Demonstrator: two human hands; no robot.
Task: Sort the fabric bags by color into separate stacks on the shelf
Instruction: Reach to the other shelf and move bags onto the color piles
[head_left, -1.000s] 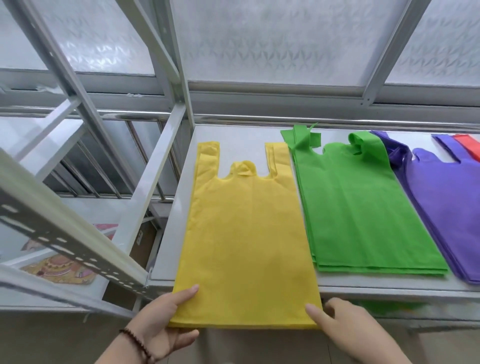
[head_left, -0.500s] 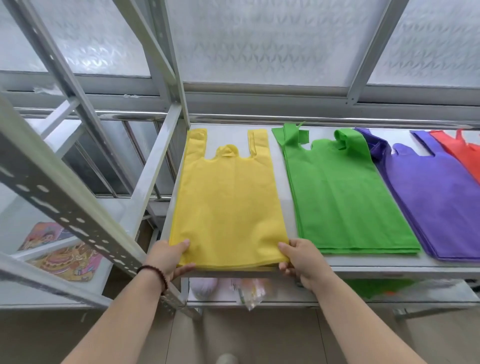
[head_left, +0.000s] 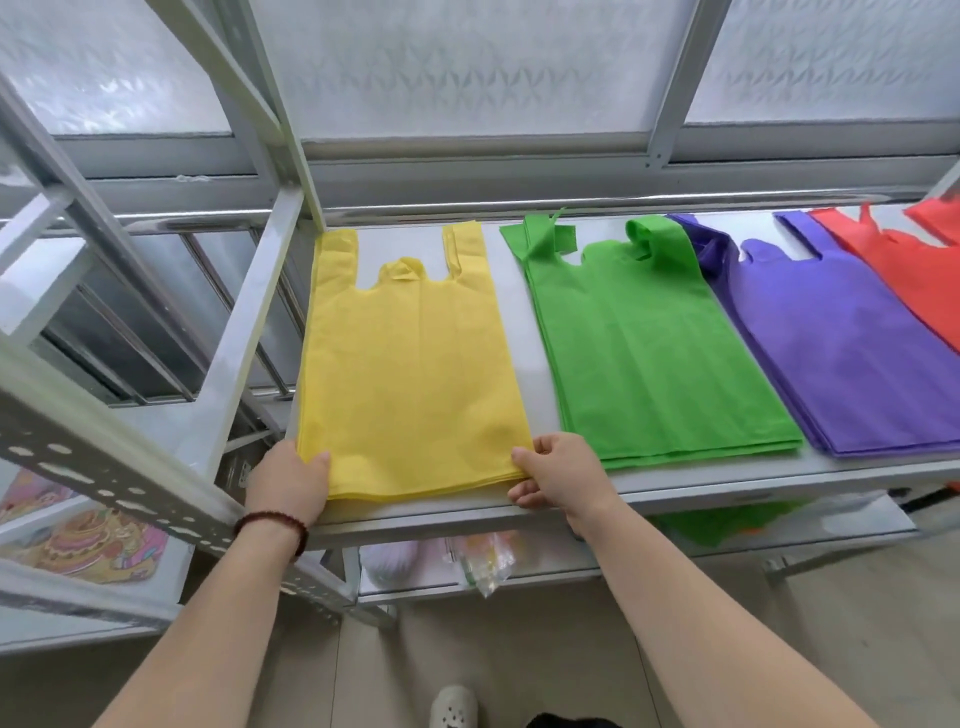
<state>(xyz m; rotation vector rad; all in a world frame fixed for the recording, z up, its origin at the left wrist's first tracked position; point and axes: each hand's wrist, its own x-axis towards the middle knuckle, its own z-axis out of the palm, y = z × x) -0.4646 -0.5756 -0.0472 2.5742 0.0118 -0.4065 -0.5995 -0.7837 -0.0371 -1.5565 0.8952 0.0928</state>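
Two hands pinch the yellow stack's (head_left: 410, 364) near corners on the shelf (head_left: 675, 491): left hand (head_left: 291, 480), right hand (head_left: 558, 475). Green (head_left: 660, 343), purple (head_left: 841, 353) and red (head_left: 914, 265) stacks lie alongside. Risk: dragging could fan the thin layers or slide them over the front edge.

Grey shelf (head_left: 519, 332) carries four stacks — yellow (head_left: 410, 364), green (head_left: 660, 358), purple (head_left: 852, 353), red (head_left: 919, 265).

Frosted patterned window (head_left: 467, 67) let in daylight behind grey metal shelving frame (head_left: 249, 322); beige tiled floor (head_left: 519, 649) lay below that frame.
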